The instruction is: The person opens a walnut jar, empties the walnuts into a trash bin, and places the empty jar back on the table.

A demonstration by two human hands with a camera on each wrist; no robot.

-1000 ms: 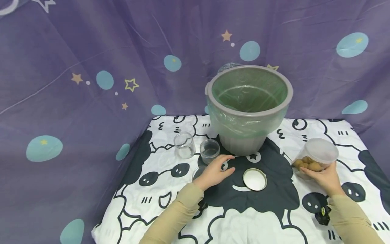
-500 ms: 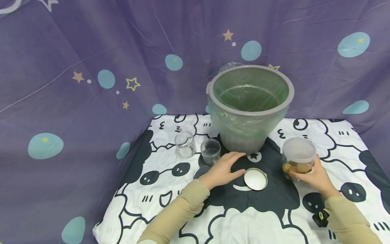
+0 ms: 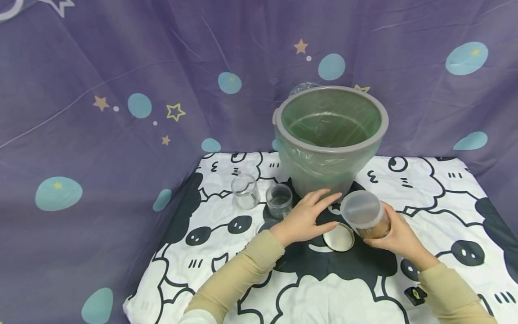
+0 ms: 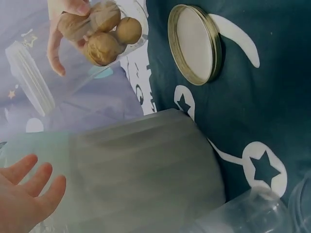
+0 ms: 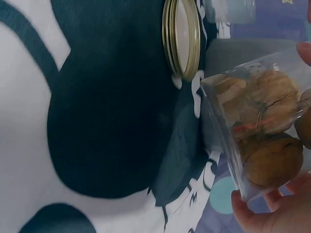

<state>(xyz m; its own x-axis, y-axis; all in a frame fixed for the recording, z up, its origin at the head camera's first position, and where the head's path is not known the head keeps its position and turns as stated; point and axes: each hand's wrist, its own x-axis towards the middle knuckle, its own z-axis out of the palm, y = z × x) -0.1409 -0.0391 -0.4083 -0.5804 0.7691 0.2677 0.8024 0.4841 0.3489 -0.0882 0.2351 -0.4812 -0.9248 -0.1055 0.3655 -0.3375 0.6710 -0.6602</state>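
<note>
My right hand [image 3: 404,236] grips a clear jar of walnuts [image 5: 274,160] around its side. The jar's translucent white lid [image 3: 361,209] is on, and the jar tilts leftward beside the bin. In the left wrist view several walnuts show through its clear wall. Between my hands lies a round gold-rimmed lid [image 3: 339,237] with its white face up, partly overlapped by the jar in the head view. My left hand [image 3: 305,220] holds nothing; its fingers are spread and its thumb points toward the gold-rimmed lid. My left forearm hides part of a clear round piece [image 3: 266,225].
A grey bin [image 3: 319,182] with a green liner stands behind my hands. Left of it are two clear containers, a nearer one [image 3: 279,200] and a farther one [image 3: 245,192]. A cartoon-printed cloth [image 3: 323,299] covers the table, and a purple curtain [image 3: 121,58] hangs behind.
My right hand has carried the walnut jar leftward from the right side toward the gold-rimmed lid, tilting it. My left hand has moved a little to the right and up.
</note>
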